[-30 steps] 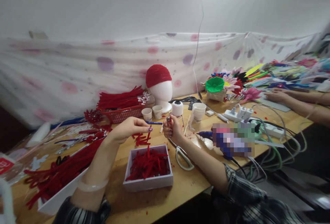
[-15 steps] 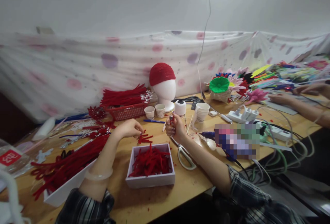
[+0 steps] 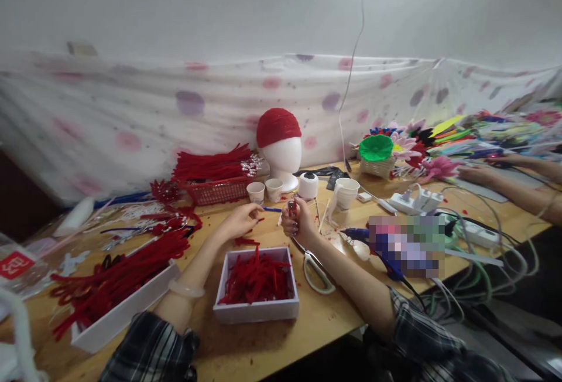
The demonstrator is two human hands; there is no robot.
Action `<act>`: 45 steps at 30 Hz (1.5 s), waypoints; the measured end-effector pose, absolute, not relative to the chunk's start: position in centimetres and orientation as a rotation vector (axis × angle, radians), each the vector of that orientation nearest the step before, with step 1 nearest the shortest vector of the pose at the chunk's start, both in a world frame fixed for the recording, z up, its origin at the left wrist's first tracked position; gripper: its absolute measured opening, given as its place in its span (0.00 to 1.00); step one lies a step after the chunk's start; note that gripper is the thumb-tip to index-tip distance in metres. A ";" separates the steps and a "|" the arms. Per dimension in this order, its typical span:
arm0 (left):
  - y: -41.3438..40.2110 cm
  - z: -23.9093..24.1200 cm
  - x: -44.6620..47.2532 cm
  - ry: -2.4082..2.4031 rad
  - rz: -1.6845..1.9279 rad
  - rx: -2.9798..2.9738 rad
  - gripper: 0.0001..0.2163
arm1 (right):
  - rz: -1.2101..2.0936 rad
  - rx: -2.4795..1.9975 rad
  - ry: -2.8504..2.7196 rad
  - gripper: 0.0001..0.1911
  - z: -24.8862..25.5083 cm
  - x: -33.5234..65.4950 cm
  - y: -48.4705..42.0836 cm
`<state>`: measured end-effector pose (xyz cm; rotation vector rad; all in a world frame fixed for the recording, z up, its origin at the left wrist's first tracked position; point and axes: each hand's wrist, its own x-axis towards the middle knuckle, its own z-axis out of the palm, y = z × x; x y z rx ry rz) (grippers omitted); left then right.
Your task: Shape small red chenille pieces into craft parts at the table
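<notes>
My right hand (image 3: 299, 221) is wrapped round a red lighter (image 3: 292, 209), held upright above the table. My left hand (image 3: 243, 220) has its fingertips pinched together on a short red fuzzy strip (image 3: 261, 219), only its end showing. Below the left hand, a few more red strips (image 3: 247, 241) lie on the wood. Between my forearms stands a white box (image 3: 257, 313) heaped with short red pieces (image 3: 254, 276). Scissors (image 3: 318, 273) with pale handles lie beside my right forearm.
Behind my hands are paper cups (image 3: 256, 193), a white foam head (image 3: 283, 156) in a red cap and a red basket (image 3: 219, 191) of red stems. To the right are a blue glue gun (image 3: 357, 233), power strips (image 3: 401, 201) and a co-worker's hands (image 3: 478, 174).
My left hand has moved forward and right, away from the loose red strips and toward the lighter. My right hand stays in nearly the same place, still gripping the lighter.
</notes>
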<state>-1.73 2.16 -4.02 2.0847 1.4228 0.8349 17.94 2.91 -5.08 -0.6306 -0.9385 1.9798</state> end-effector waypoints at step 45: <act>-1.4 0.1 2.4 1.237 1.624 1.818 0.12 | 1.936 -0.595 -0.912 0.26 -4.8 17.6 2.3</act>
